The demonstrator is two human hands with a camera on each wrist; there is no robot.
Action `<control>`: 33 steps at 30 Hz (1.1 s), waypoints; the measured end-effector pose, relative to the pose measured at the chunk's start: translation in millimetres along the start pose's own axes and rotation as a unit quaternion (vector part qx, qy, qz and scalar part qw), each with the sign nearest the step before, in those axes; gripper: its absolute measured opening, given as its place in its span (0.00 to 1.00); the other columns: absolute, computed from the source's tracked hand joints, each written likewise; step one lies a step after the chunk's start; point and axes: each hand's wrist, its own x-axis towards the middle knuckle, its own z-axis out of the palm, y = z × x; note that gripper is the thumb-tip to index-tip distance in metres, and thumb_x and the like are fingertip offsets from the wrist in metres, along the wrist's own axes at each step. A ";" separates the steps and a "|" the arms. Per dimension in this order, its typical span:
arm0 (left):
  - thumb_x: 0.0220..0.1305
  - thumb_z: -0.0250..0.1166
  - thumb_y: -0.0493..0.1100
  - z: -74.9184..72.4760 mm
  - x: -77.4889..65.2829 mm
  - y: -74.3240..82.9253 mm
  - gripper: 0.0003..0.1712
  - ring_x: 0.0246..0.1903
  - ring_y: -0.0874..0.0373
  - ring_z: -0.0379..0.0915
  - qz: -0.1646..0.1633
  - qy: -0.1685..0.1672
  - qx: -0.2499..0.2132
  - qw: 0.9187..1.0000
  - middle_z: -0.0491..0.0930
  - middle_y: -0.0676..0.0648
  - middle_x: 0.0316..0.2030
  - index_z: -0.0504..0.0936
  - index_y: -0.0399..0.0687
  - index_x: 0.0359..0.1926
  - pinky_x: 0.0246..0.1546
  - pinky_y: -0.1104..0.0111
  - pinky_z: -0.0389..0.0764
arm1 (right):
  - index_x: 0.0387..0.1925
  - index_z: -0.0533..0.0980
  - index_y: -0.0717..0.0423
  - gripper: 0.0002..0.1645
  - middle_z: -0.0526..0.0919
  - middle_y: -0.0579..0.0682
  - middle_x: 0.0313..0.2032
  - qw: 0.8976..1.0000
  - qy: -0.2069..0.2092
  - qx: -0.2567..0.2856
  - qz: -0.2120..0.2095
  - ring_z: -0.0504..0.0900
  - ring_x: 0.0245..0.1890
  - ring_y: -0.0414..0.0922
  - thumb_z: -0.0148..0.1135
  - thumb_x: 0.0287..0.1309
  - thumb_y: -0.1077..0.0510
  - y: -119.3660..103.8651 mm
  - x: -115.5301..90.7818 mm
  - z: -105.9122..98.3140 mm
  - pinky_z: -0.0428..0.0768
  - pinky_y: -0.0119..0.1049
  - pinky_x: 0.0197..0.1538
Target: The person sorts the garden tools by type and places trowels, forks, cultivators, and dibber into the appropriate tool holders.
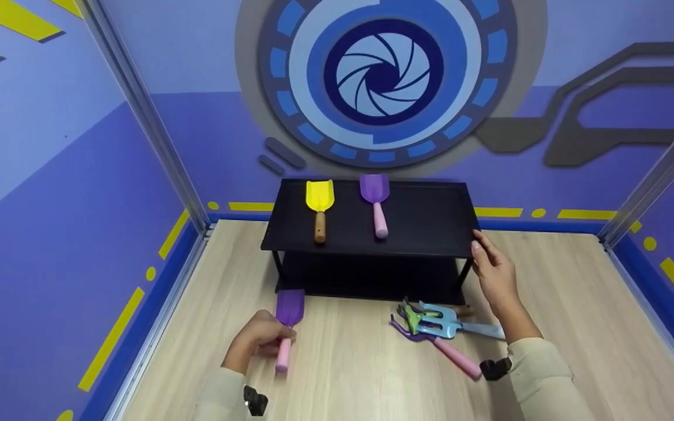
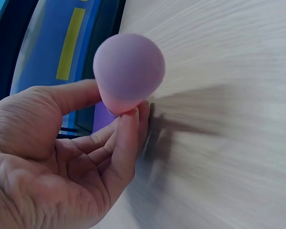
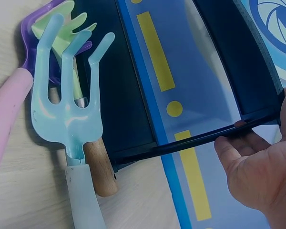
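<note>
My left hand (image 1: pixel 262 332) pinches the pink handle (image 2: pixel 128 67) of a small hand shovel with a purple blade (image 1: pixel 291 306), in front of the shelf's left end. The handle's rounded end faces the camera in the left wrist view, its shadow on the tabletop. At the right end of a black two-tier shelf (image 1: pixel 425 225), my right hand (image 1: pixel 496 278) grips the side near the top front corner; its thumb and fingers are around the post (image 3: pixel 195 141) in the right wrist view. On the upper tier lie a yellow shovel (image 1: pixel 320 196) with a wooden handle and another purple shovel (image 1: pixel 374 188) with a pink handle.
Garden forks are piled before the shelf's right front: a light blue fork (image 3: pixel 66 117), a green one (image 3: pixel 55 28) and a purple one with a pink handle (image 1: pixel 457 358). Blue panels (image 1: pixel 208 146) enclose the wooden tabletop (image 1: pixel 348 374) at the back and sides.
</note>
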 end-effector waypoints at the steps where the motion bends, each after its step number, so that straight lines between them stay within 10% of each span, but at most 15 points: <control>1: 0.56 0.75 0.33 -1.2 0.2 -0.3 0.07 0.21 0.61 0.80 0.001 -0.006 -0.002 1.000 0.82 0.50 0.22 0.84 0.41 0.27 0.24 0.71 0.84 | 0.83 0.59 0.33 0.36 0.58 0.44 0.84 1.000 0.000 -0.002 -0.001 0.63 0.83 0.45 0.47 0.81 0.34 -0.1 -0.4 -0.2 0.68 0.41 0.79; 33: 0.64 0.71 0.36 -26.8 -4.7 -9.1 0.06 0.21 0.63 0.72 0.037 -0.027 -0.117 0.992 0.80 0.52 0.23 0.84 0.35 0.36 0.24 0.71 0.73 | 0.84 0.57 0.35 0.36 0.56 0.45 0.85 1.000 -0.004 0.005 -0.002 0.61 0.84 0.47 0.47 0.82 0.35 1.9 1.1 -0.1 0.66 0.45 0.81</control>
